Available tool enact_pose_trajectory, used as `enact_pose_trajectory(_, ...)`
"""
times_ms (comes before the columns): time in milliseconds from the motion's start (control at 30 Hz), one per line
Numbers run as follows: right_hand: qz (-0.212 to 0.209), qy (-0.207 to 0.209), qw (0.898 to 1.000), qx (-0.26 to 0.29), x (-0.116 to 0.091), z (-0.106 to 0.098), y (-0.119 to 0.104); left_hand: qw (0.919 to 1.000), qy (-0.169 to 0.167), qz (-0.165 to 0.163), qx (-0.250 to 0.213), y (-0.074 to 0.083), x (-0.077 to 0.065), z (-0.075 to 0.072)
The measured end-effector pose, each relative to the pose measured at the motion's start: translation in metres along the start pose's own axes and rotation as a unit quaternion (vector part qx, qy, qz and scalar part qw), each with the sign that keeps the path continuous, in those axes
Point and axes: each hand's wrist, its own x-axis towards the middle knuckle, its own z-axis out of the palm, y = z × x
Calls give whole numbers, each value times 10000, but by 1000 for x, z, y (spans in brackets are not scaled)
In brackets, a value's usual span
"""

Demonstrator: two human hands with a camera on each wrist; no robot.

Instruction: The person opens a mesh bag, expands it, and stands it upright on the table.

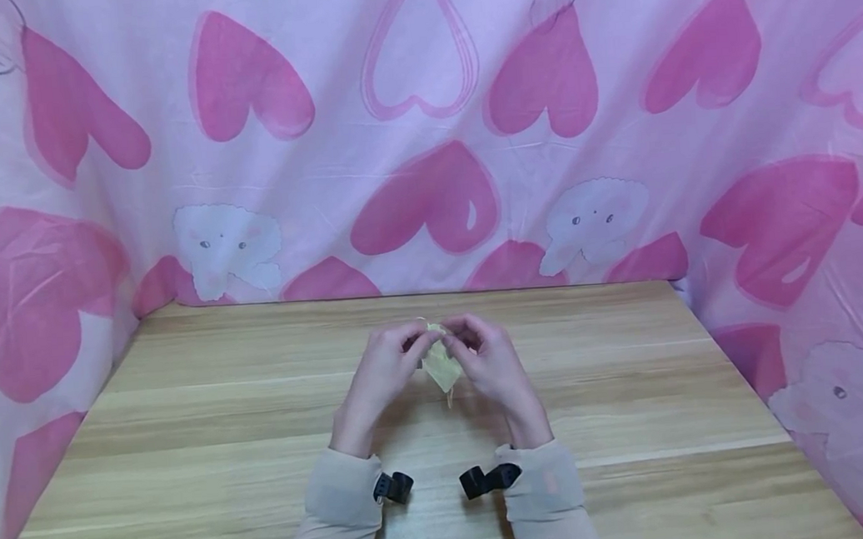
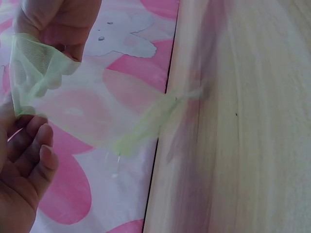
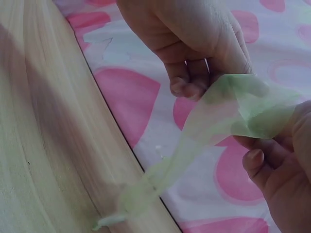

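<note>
Between the two hands hangs a small bag of sheer pale green mesh (image 1: pixel 443 370), which looks like a drawstring pouch. My left hand (image 1: pixel 393 364) pinches one side of its upper part, and my right hand (image 1: pixel 492 357) pinches the other. The left wrist view has my left hand (image 2: pixel 24 174) at the lower left, its other fingers loosely curled, with the mesh (image 2: pixel 34 63) stretched up to the right hand (image 2: pixel 58 22). Mesh partly covers fingertips of both hands in the right wrist view. A thin cord with a pale end (image 3: pixel 112 221) dangles from the bag.
The hands are over a wood-grain table (image 1: pixel 189 453), near its far edge. A pink curtain with hearts (image 1: pixel 427 203) and white cartoon animals hangs behind and along both sides. Each sleeve cuff carries a small black camera mount (image 1: pixel 394 487).
</note>
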Motion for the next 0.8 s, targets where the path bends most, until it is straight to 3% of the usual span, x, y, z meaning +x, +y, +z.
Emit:
enact_pose_trajectory(167, 95, -8, 9999, -123, 0, 0, -2, 10000, -39, 82, 24, 2, 1, 0)
enact_pose_trajectory(367, 327, 126, 9991, -237, 2, 2, 27, 10000, 38, 72, -34, 3, 0, -1)
enact_pose_trajectory(600, 92, 242, 9968, -759, 1, 2, 38, 9998, 66, 114, 177, 4, -1, -1)
enact_pose_trajectory(800, -37, 341, 9955, -883, 1, 3, 37, 9965, 620, -141, 549, 6, -1, 1)
